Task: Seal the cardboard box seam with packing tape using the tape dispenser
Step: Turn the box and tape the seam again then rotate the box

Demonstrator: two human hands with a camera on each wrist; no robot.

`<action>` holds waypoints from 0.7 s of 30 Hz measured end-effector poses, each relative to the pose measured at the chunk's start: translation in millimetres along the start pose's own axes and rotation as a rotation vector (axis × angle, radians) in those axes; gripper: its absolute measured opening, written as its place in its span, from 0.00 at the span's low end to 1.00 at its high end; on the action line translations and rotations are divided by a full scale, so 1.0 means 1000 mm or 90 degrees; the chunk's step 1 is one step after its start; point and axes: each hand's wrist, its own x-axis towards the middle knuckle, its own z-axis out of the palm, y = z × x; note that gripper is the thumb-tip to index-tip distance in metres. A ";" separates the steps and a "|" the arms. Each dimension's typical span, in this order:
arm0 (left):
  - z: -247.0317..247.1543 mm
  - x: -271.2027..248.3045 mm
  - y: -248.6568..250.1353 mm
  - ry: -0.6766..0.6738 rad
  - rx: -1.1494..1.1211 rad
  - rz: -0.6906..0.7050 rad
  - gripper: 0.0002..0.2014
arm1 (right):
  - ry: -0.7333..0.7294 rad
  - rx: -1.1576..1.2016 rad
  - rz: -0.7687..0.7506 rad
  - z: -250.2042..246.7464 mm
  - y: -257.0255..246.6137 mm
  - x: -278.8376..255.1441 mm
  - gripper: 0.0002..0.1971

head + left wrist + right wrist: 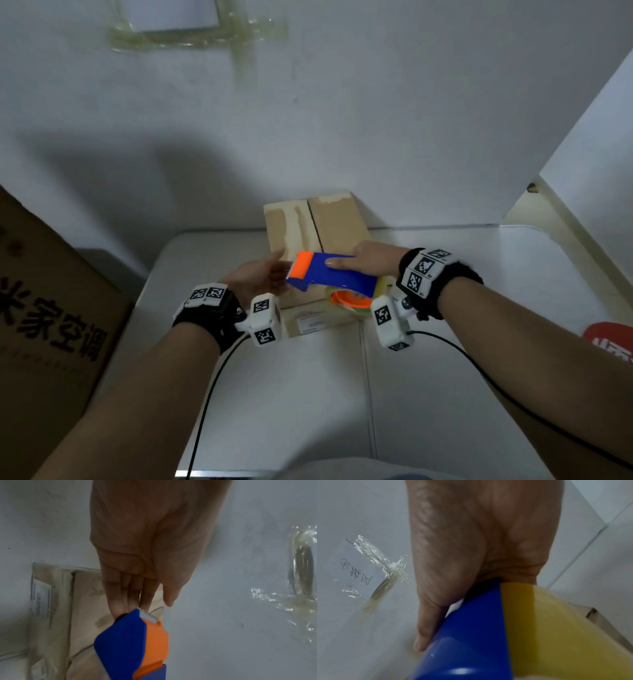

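A small cardboard box (334, 219) stands on the white table (274, 394) against the wall, its top seam (314, 222) running away from me. My right hand (359, 260) grips the blue and orange tape dispenser (329, 274) over the box's near end, thumb lying along the blue side (471, 635). The yellowish tape roll (556, 628) sits under that hand. My left hand (274, 270) reaches in from the left with straight fingers (120, 601), their tips at the dispenser's toothed blade (149, 616). Whether they touch any tape I cannot tell.
A big brown carton (51, 325) with printed characters leans at the left of the table. A red object (613, 342) lies at the right edge. Paper is taped to the wall (171, 20) above. Black cables (205, 394) trail from both wrists.
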 end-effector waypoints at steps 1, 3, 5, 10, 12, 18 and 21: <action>-0.002 -0.001 -0.003 -0.001 -0.006 0.004 0.18 | -0.002 -0.005 0.002 0.000 -0.004 -0.001 0.28; -0.005 -0.003 -0.007 0.009 -0.037 0.015 0.13 | -0.013 -0.005 -0.002 0.002 -0.011 0.000 0.28; -0.009 -0.007 -0.011 0.023 -0.053 0.026 0.10 | -0.017 -0.008 -0.008 0.004 -0.018 0.001 0.27; -0.022 -0.011 -0.019 0.037 -0.048 0.029 0.09 | -0.058 -0.045 -0.003 0.012 -0.026 0.000 0.31; -0.020 -0.014 -0.022 0.046 -0.045 0.045 0.09 | -0.073 -0.049 -0.003 0.015 -0.029 -0.002 0.34; -0.027 -0.014 -0.031 0.030 -0.070 -0.012 0.22 | -0.068 -0.041 -0.004 0.023 -0.033 -0.006 0.26; -0.027 -0.016 -0.038 0.047 -0.114 -0.013 0.12 | -0.070 -0.009 -0.013 0.024 -0.032 -0.010 0.25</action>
